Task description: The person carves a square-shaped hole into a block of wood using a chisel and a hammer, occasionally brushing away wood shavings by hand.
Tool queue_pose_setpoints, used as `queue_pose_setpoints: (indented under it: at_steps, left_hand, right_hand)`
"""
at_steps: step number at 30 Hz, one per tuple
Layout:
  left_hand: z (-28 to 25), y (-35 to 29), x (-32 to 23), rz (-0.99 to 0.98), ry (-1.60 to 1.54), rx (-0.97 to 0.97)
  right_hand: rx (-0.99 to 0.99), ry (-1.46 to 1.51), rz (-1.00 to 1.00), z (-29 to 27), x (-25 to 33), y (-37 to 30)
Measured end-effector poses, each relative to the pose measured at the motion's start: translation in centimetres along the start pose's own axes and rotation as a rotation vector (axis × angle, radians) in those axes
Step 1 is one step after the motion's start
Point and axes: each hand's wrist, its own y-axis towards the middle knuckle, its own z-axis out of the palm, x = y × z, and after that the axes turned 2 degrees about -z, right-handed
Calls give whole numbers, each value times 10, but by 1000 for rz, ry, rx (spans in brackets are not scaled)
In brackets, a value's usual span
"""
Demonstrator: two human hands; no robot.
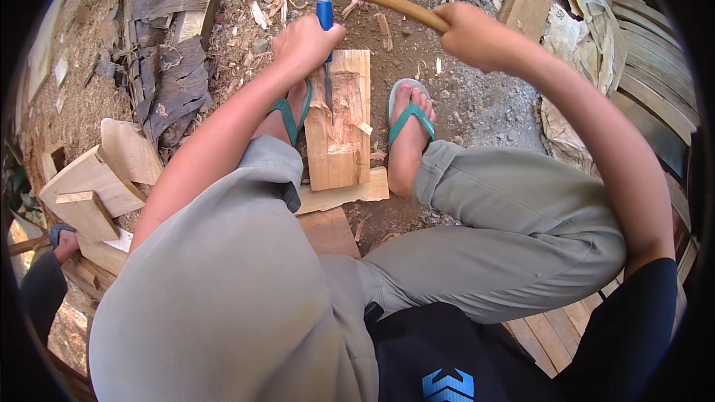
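My left hand [304, 46] is closed round the blue handle of a chisel [325, 18], held upright. The chisel's metal blade points down into a rough hollow cut in a wooden block [339, 156], which lies on the ground between my feet. Pale splinters and a loose chip sit in the hollow. Off to the right, my right hand [477, 36] grips the wooden handle of a hammer [391, 4]. The hammer's dark metal head is raised just beyond the top of the chisel, apart from it.
A flat board [350, 192] lies under the block's near end. Cut wood pieces [93, 182] are piled at the left, near dark bark strips [175, 89]. Wood shavings [279, 4] litter the soil ahead. A crumpled sack [570, 52] lies right. Another person's foot [65, 242] shows far left.
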Motion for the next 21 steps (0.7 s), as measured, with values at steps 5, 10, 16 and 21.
queue_pose_setpoints:
  at_steps: [5, 10, 16, 21]
  left_hand:
    - [7, 3, 7, 66, -90, -62]
    - [-23, -37, 5, 250, -239, -63]
    - [-13, -25, -1, 163, -143, 16]
    - [-2, 2, 17, 7, 17, -6]
  right_hand:
    - [-101, 252, 164, -59, -46, 3]
    - [-223, 670, 171, -93, -11, -16]
    - [-225, 497, 206, -109, 18, -69]
    - [-163, -81, 170, -116, 51, -74]
